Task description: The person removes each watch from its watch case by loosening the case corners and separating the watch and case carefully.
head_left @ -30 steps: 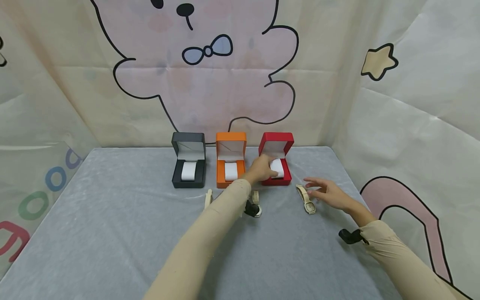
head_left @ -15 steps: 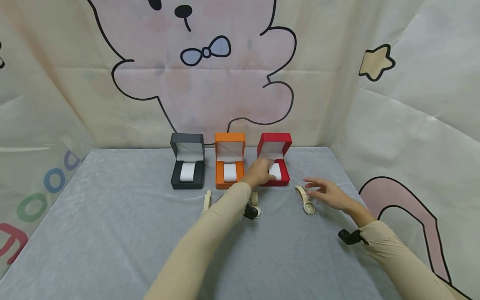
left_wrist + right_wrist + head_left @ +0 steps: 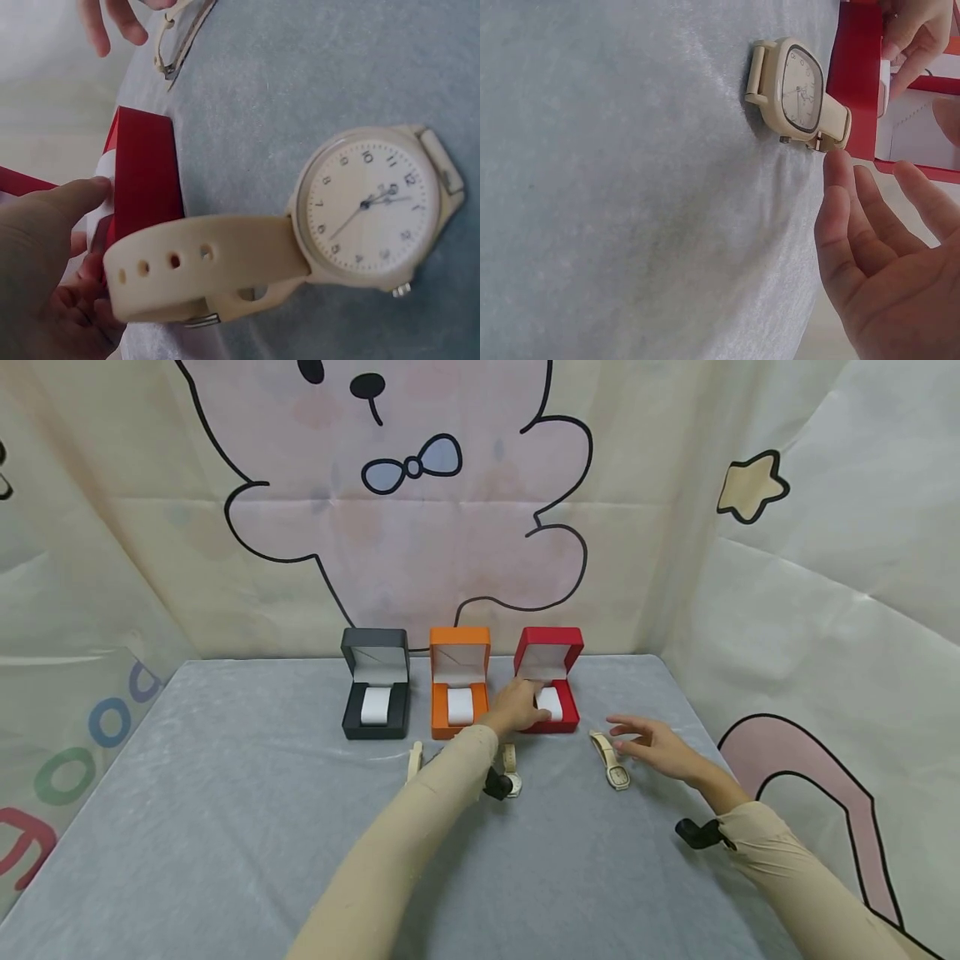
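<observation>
My left hand (image 3: 514, 706) is at the red box (image 3: 572, 708), its thumb and fingers pinching the white cushion (image 3: 550, 702) inside. The box's lid stands up. My right hand (image 3: 658, 750) hovers with loosely bent fingers, holding nothing, beside a cream watch with a squarish face (image 3: 618, 777). Below my left wrist lies a cream watch with a round face (image 3: 367, 206), its strap closed in a loop. Another cream watch (image 3: 415, 758) shows only partly past my left sleeve, which hides the rest.
An orange box (image 3: 439, 714) and a dark grey box (image 3: 352, 714) stand left of the red one. Both are open, with white cushions inside. Grey cloth (image 3: 225, 810) covers the table. Printed curtains (image 3: 637, 560) enclose its back and sides.
The head view has shifted slightly. My left hand has barely moved at the red box's cushion, and my right hand keeps its place beside the squarish watch.
</observation>
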### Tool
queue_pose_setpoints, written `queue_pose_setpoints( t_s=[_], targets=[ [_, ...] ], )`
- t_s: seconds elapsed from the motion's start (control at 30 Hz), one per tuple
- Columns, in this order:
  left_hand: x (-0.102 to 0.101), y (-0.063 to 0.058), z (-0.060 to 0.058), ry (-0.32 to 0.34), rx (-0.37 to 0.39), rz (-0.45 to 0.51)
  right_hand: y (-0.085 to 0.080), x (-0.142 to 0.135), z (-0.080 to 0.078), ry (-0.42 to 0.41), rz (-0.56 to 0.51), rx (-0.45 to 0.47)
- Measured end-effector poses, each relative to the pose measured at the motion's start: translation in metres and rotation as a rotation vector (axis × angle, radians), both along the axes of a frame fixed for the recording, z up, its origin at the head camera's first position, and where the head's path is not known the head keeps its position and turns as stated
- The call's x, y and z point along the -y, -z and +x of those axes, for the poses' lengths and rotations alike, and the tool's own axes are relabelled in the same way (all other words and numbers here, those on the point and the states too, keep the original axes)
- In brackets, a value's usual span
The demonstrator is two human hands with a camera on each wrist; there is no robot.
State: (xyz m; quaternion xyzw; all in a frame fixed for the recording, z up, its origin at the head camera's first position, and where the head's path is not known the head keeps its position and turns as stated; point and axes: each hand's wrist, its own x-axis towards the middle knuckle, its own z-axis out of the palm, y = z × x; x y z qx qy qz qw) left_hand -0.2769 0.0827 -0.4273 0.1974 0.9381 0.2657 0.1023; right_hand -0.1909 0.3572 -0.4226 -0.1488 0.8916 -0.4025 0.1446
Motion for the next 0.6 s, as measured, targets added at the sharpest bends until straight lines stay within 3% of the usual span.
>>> queue_pose_setpoints(
  t_s=[0.27,0.6],
  targets=[
    [0.006,-0.002,0.000,0.005,0.043,0.107,-0.001,0.001,-0.001,0.005,0.012,-0.015],
    [0.013,-0.008,0.012,0.058,0.045,0.159,0.000,0.010,-0.005,-0.003,0.012,-0.102]
  ],
)
